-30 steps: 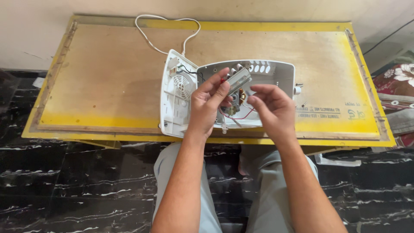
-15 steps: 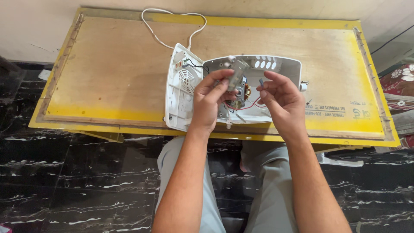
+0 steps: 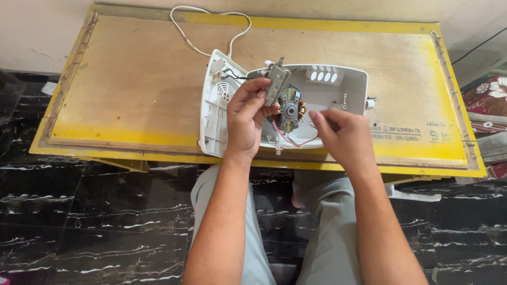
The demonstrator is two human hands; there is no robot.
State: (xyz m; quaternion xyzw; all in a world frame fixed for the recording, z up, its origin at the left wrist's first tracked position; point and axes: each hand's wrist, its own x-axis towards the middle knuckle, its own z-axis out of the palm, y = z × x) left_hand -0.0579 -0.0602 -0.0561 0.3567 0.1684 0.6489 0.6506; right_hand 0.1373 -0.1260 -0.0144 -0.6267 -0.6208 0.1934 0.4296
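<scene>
Motor (image 3: 289,108) partly hidden behind left hand (image 3: 248,119); wire ends unclear.

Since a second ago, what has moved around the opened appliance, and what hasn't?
The right hand has let go of the small motor and drawn back, fingers open. The left hand still grips the motor's metal bracket, now tipped more upright. The white housing, its cord and the yellow-edged board stayed put.

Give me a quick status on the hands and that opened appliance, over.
Left hand gripping the metal bracket above the motor. Right hand pinched at the wires, holding nothing visible. White housing lies open on the yellow board. Nothing blocking.
</scene>
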